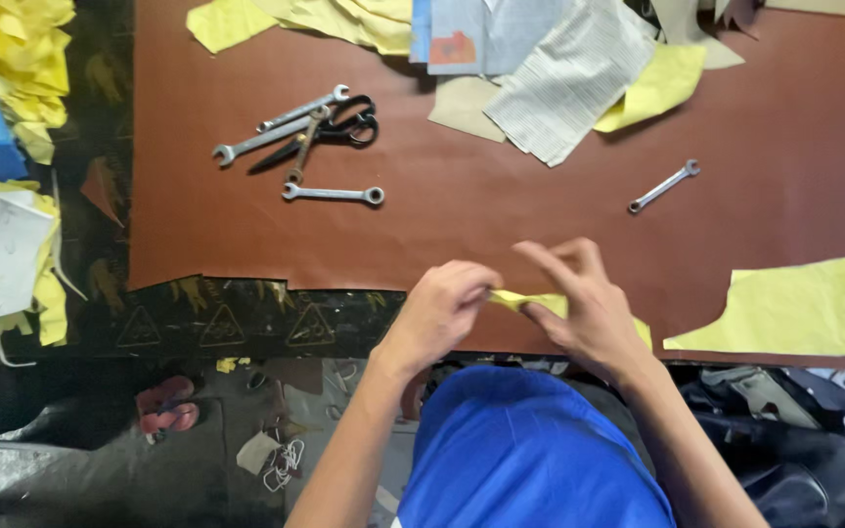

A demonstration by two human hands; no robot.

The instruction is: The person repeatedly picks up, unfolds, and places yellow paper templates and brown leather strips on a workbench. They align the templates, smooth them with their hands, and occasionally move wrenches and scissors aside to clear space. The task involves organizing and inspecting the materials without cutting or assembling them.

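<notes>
My left hand and my right hand meet at the near edge of a brown leather-like sheet. Between their fingertips they pinch a small yellow piece of material, each hand gripping one end. The piece looks folded or rolled where the fingers close on it. A little more yellow shows under my right hand at the sheet's edge.
Several wrenches and black scissors lie at the upper left of the sheet. A lone wrench lies right of centre. Yellow cut pieces and paper patterns lie around. Yellow scraps pile at left.
</notes>
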